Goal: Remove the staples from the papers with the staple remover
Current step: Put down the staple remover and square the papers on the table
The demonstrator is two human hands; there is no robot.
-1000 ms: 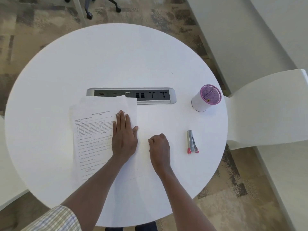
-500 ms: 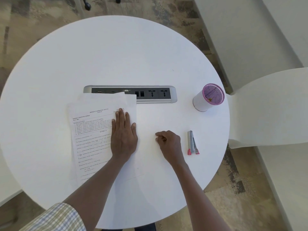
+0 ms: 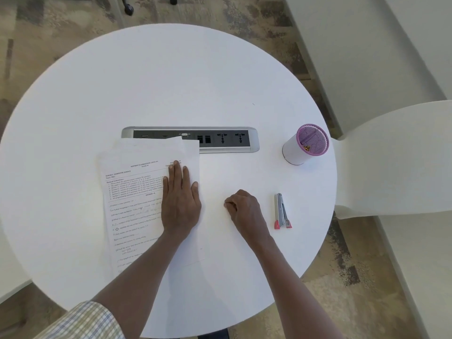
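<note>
My left hand (image 3: 181, 204) lies flat on the papers (image 3: 137, 199), fingers (image 3: 176, 172) straight and close together, thumb out to the side by the sheets' right edge, palm pressing the stack down on the round white table (image 3: 171, 81). The printed top sheet spreads out to the left of those fingers, and another sheet peeks out past my fingertips, its far edge overlapping the power socket strip (image 3: 227, 139) set into the tabletop. My right hand (image 3: 244, 211) rests on the bare table just to the right of the papers, curled into a loose fist with the fingertips tucked in toward the thumb; whether anything is pinched there I cannot tell, it is too small to make out. The staple remover (image 3: 281, 212), silver with red tips, lies on the table just to the right of that curled hand, not touching it, red end toward me. Further beyond it to the right stands a white cup with a pink mesh rim (image 3: 305, 145), something small and golden inside
</note>
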